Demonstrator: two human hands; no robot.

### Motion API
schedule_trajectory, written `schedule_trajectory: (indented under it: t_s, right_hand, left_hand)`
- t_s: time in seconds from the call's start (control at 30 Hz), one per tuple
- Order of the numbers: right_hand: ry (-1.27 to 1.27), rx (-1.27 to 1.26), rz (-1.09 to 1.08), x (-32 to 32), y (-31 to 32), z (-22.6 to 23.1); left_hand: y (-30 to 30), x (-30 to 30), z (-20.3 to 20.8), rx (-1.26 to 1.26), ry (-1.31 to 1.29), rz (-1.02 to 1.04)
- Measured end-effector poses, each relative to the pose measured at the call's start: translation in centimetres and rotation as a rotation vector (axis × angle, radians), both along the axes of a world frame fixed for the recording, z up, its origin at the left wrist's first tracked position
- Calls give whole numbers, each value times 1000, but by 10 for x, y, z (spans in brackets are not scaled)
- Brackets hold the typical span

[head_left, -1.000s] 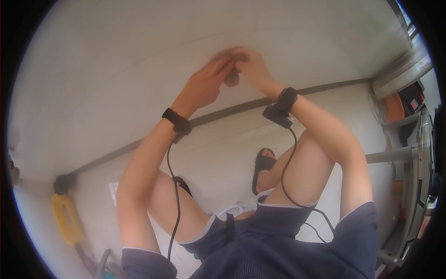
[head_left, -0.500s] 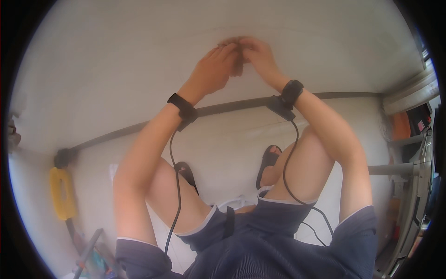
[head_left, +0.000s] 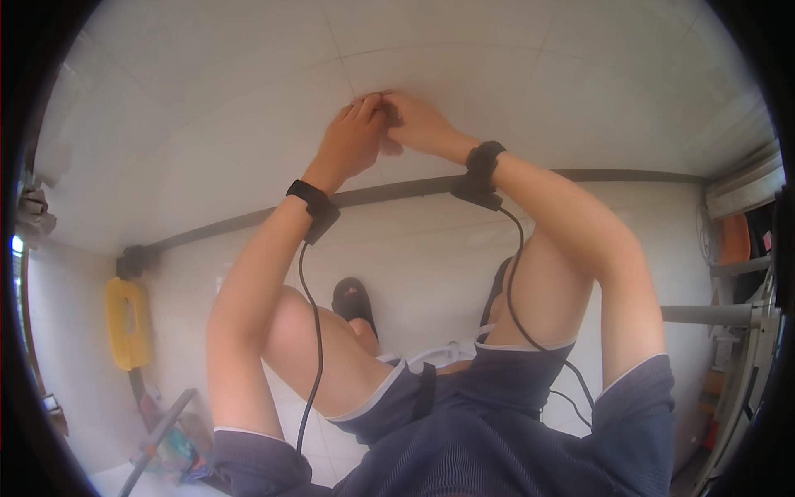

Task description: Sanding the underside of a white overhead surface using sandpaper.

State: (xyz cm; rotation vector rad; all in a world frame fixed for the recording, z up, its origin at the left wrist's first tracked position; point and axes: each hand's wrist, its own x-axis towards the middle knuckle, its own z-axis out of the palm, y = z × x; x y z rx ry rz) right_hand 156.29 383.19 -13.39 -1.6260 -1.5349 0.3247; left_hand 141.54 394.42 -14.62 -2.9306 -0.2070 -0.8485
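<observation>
My left hand [head_left: 352, 139] and my right hand [head_left: 421, 126] meet in front of a pale tiled wall [head_left: 464, 79], at the upper middle of the view. Both have bent, closed fingers, with the fingertips together. Between them is a dark patch, and whatever they grip is too blurred and covered to name. On each wrist sits a black strapped device, the left one [head_left: 313, 203] and the right one [head_left: 480, 170], each with a black cable running down toward my body.
A dark strip [head_left: 397, 190] runs along the wall below my hands. Hanging at the left is a yellow oblong ring [head_left: 127, 323]. A grey bar [head_left: 708, 315] and shelving with an orange item [head_left: 734, 238] stand at the right. My sandalled foot [head_left: 354, 302] is below.
Both hands, still together, have shifted left and slightly down in the view. The view itself has moved too, and tile joints now show on the wall.
</observation>
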Motion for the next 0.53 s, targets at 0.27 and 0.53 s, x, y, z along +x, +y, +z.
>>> schedule_trajectory:
  t_s: [0.27,0.53]
  right_hand:
    - [-9,-92,30,37,-8,6]
    - [1,-58,-60,68,-32,-9]
  left_hand:
    - [-4,23,-18,92,-177,-29]
    - [-19,58,-41,5,-68,-159]
